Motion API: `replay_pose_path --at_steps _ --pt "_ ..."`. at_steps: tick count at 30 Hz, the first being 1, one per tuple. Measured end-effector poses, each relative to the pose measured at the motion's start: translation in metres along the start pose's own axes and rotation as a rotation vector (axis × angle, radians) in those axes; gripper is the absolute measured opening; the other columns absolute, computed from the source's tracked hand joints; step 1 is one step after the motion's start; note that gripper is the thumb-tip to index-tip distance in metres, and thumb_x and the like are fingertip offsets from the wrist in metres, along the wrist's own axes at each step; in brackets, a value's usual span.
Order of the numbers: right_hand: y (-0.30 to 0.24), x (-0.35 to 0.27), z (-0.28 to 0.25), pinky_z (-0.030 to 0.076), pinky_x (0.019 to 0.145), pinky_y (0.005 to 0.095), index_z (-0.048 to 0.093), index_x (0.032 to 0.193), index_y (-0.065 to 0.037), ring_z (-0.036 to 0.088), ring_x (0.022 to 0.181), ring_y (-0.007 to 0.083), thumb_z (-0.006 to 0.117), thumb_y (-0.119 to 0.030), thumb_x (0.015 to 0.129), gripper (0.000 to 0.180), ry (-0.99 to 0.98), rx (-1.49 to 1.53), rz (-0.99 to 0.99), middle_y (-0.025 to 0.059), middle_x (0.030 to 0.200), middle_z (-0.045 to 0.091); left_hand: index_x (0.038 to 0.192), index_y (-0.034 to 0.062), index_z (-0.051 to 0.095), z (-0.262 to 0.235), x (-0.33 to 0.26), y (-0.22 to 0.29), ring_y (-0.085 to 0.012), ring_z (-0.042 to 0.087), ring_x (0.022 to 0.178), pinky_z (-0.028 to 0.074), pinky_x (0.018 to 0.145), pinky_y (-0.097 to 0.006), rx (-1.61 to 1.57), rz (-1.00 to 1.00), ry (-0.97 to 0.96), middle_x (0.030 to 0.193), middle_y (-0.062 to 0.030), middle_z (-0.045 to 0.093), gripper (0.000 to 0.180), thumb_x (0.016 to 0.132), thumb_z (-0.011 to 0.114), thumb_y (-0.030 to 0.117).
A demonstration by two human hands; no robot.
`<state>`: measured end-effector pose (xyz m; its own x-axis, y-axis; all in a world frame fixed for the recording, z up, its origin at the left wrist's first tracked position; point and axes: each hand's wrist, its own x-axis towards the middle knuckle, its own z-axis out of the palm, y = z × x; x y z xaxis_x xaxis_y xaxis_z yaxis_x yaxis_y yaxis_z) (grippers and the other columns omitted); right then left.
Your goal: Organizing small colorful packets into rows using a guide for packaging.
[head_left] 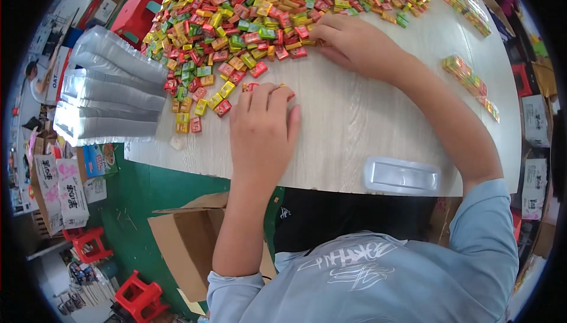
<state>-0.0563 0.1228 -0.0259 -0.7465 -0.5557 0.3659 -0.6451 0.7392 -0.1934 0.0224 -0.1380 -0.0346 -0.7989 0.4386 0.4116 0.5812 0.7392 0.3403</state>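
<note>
A large heap of small wrapped candies (254, 13) in red, yellow, green and orange covers the far part of the table. My left hand (263, 123) lies palm down in front of the heap, its fingers curled over a few red candies whose ends show beside the fingertips. Farther right, my right hand (352, 44) reaches to the heap's near edge with fingers bent together. Its fingertips are partly hidden, so what they pinch is unclear. Close to the table's front edge sits a clear plastic tray (401, 175).
Stacks of clear plastic trays (112, 95) stand at the table's left edge. Packed rows of candies (466, 78) lie at the right, with more packs (460, 1) behind. An open cardboard box (186, 237) is below the table, and red stools (140, 296) stand on the green floor.
</note>
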Motion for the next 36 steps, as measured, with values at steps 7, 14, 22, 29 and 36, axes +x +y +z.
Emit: replay_pose_path --at_steps 7,14,22,29,36 --pt "-0.013 -0.024 -0.005 0.055 0.091 0.0443 0.065 0.105 -0.006 0.064 0.107 0.0345 0.07 -0.011 0.097 0.011 0.014 0.098 -0.036 0.011 0.114 0.064 0.113 0.0074 0.066 -0.001 0.005 0.001 -0.0341 0.059 0.11 0.048 0.097 -0.047 -0.03 -0.028 -0.021 0.116 -0.0112 0.064 0.028 0.088 0.077 0.014" --pt "-0.031 -0.023 -0.004 0.055 0.093 0.0441 0.068 0.114 -0.008 0.064 0.111 0.0347 0.07 -0.006 0.093 0.021 -0.064 0.098 -0.026 0.0142 0.118 0.064 0.11 0.0074 0.067 0.005 0.004 -0.003 -0.0334 0.06 0.105 0.049 0.094 -0.046 -0.081 0.029 -0.016 0.112 -0.0097 0.066 0.024 0.088 0.077 0.009" --pt "-0.043 -0.016 -0.006 0.055 0.091 0.0444 0.068 0.122 -0.006 0.065 0.107 0.0356 0.07 -0.009 0.093 0.029 -0.162 0.225 0.008 0.0155 0.113 0.063 0.105 0.0065 0.067 0.004 0.005 -0.001 -0.0328 0.062 0.103 0.049 0.092 -0.045 -0.102 0.021 0.014 0.11 -0.0092 0.067 0.02 0.087 0.076 0.006" --pt "-0.062 -0.029 -0.023 0.054 0.088 0.0446 0.065 0.121 -0.006 0.064 0.103 0.0357 0.073 -0.01 0.091 0.031 -0.283 0.328 0.003 0.0146 0.108 0.061 0.108 0.0075 0.07 0.001 0.006 -0.001 -0.0333 0.062 0.103 0.049 0.089 -0.045 -0.11 0.024 -0.012 0.105 -0.0098 0.064 0.023 0.086 0.078 0.01" --pt "-0.079 -0.037 -0.023 0.055 0.086 0.0452 0.065 0.118 -0.005 0.066 0.1 0.0364 0.074 -0.012 0.091 0.029 -0.236 0.282 0.152 0.0147 0.107 0.063 0.103 0.0097 0.069 0.002 0.007 -0.002 -0.0271 0.06 0.095 0.048 0.083 -0.043 -0.152 0.178 -0.077 0.098 -0.0062 0.06 0.022 0.085 0.08 0.016"
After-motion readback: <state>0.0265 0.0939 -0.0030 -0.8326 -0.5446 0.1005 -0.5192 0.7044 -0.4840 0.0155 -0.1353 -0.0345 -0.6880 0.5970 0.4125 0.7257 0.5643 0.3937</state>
